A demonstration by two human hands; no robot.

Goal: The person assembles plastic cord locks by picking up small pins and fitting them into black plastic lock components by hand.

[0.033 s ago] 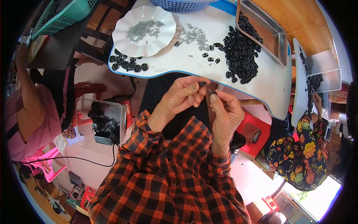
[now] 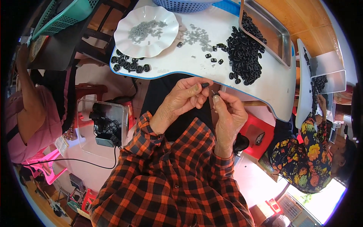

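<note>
Just beyond the table's front edge, my two hands face each other over my lap. My left hand [image 2: 185,94] pinches a small black plastic piece [image 2: 205,85] between thumb and fingers. A second small dark piece [image 2: 216,94], with a thin light tip pointing toward the first, is held in the thumb and finger of my right hand [image 2: 228,111]. The two pieces are close but apart. My fingertips hide most of both. On the white table [image 2: 170,67] lies a large heap of black plastic pieces [image 2: 245,55], with a few loose ones to its left.
Small grey translucent pieces [image 2: 196,37] are spread beside a white scalloped plate [image 2: 123,39] holding more. Black assembled-looking parts [image 2: 130,66] sit below the plate. A metal tray [image 2: 281,45] stands back right, a blue basket [image 2: 183,6] at the back. People work at left and right.
</note>
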